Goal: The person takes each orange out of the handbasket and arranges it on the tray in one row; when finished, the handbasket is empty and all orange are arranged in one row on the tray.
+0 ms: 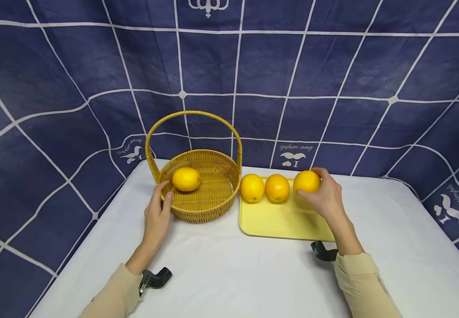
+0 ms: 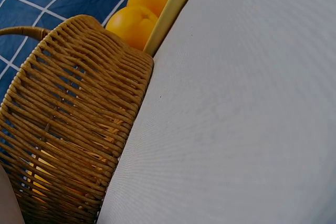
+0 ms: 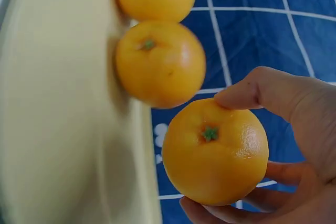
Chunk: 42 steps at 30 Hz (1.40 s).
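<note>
My right hand (image 1: 326,196) grips an orange (image 1: 306,182) at the right of the yellow tray (image 1: 285,223). Its thumb and fingers curl round the fruit, whose green stem mark shows in the right wrist view, where the held orange (image 3: 215,153) looks raised off the tray. Two more oranges, one at the left (image 1: 252,188) and one in the middle (image 1: 277,188), sit side by side along the tray's back edge. At the left, my left hand (image 1: 158,216) holds the near-left rim of a wicker basket (image 1: 213,205). Inside the basket lies one yellow-orange fruit (image 1: 186,179).
The basket's tall arched handle (image 1: 193,113) stands upright. Tray and basket are side by side on a white-covered table (image 1: 229,274). A dark blue cloth (image 1: 269,66) with white lines hangs behind and at the sides.
</note>
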Motion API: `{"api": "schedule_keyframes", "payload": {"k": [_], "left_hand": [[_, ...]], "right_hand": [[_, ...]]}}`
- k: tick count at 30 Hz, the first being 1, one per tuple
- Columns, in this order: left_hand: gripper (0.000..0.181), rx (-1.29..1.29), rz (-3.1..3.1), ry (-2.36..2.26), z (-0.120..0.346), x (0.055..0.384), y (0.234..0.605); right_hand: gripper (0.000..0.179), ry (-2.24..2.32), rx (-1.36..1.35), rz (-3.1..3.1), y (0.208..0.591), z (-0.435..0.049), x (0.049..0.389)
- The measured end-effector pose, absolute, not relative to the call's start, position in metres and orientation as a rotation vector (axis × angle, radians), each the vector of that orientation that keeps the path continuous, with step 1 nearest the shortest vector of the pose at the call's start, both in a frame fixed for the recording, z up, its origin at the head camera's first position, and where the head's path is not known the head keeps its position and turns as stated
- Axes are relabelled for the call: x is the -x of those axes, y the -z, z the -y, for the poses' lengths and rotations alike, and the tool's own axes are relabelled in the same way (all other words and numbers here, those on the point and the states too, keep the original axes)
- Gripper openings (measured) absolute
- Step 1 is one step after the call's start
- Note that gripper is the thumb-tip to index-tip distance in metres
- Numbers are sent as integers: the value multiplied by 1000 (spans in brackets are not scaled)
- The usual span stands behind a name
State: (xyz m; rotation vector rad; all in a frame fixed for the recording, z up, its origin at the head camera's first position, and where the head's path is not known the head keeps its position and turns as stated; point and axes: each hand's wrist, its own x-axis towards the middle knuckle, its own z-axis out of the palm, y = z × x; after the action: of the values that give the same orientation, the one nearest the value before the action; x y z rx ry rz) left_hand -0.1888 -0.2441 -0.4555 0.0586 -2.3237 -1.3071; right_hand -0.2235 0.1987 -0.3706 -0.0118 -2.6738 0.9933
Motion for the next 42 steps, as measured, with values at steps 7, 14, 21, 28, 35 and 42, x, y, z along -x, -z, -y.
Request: {"api": "schedule_keyframes", "payload": {"k": [7,14,21,28,35,42], "left_hand": [[45,-64,2318,1299,246,189,457],[45,-55,2312,1306,246,190,457],[45,-43,2316,1302,245,190,455],[45,-41,2318,1300,244,190,455],[45,-56,2321,1302,246,191,455],[45,-49,2324,1294,245,191,456]], "right_hand": [[80,-1019,10,2786,394,-196,237],[82,-1017,-29,2800,397,-192,239],[78,-1032,3,2736,395,-191,237],[67,-1022,-47,2595,389,-185,233],[63,-1028,-108,2507,376,-170,225],[63,-1021,-202,2481,371,-150,216]]}}
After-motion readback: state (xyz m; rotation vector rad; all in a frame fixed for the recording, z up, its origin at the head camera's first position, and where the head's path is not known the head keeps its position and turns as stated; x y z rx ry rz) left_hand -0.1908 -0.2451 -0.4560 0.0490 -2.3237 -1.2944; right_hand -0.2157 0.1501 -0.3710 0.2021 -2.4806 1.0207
